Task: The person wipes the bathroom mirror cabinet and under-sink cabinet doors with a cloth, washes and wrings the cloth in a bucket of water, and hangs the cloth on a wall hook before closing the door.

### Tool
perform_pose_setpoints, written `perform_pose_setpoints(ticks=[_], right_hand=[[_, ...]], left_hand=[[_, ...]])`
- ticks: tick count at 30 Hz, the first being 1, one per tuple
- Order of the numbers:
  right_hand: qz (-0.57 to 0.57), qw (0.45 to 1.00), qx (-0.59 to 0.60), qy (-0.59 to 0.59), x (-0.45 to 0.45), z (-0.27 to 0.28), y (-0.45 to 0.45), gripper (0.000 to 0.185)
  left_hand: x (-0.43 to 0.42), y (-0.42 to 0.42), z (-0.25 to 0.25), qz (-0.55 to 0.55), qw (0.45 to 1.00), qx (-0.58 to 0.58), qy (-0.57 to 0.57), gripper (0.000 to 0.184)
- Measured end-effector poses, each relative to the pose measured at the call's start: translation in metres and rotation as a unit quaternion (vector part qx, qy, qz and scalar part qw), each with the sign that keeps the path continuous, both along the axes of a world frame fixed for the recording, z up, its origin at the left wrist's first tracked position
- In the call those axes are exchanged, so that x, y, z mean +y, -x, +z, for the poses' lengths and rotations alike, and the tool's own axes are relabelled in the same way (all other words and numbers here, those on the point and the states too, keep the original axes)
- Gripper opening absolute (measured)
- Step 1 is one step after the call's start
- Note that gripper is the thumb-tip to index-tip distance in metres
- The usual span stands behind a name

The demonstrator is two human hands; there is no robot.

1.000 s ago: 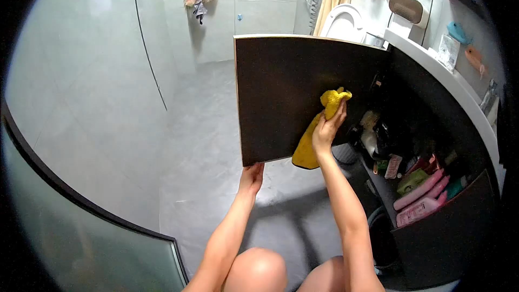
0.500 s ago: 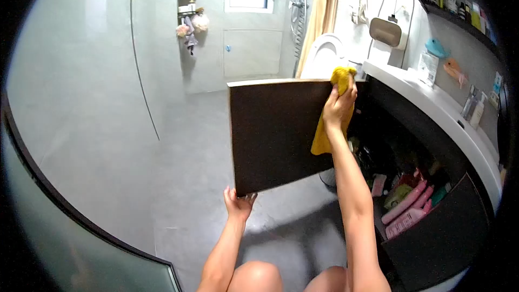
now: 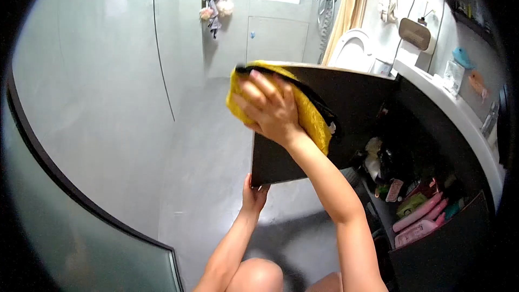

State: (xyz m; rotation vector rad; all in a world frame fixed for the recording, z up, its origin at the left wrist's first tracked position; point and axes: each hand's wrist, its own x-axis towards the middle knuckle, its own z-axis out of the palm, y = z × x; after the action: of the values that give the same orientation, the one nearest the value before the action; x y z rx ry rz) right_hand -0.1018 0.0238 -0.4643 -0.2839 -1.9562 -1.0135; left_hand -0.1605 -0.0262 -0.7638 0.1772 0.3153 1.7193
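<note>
Yellow cloth (image 3: 315, 124) under right hand (image 3: 273, 109), fingers slightly spread, is hiding the door (image 3: 351, 100)'s far left corner; left hand (image 3: 253, 197), fingers parted, is touching below; pink bottles (image 3: 419, 221) are lying right.

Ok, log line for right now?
cabinet door: open | right hand: yellow cloth at upper outer corner | left hand: supporting lower corner
</note>
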Motion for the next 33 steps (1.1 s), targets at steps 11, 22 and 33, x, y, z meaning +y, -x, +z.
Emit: perform_pose_setpoints(ticks=[11,22,33], right_hand=[[-0.029,0.981,-0.147,0.120,0.010,-0.307,-0.046,0.047],[-0.208,0.768,0.520,0.311,0.074,-0.284,-0.212,0.057],[-0.009,0.512,0.652,0.560,0.029,-0.319,-0.208,0.053]], left_hand=[[-0.006,0.017,-0.016,-0.037,0.997,-0.072,-0.005,0.064],[-0.004,0.004,-0.003,-0.006,0.993,0.111,0.033,0.042],[-0.033,0.012,-0.027,-0.106,0.992,0.069,-0.018,0.028]])
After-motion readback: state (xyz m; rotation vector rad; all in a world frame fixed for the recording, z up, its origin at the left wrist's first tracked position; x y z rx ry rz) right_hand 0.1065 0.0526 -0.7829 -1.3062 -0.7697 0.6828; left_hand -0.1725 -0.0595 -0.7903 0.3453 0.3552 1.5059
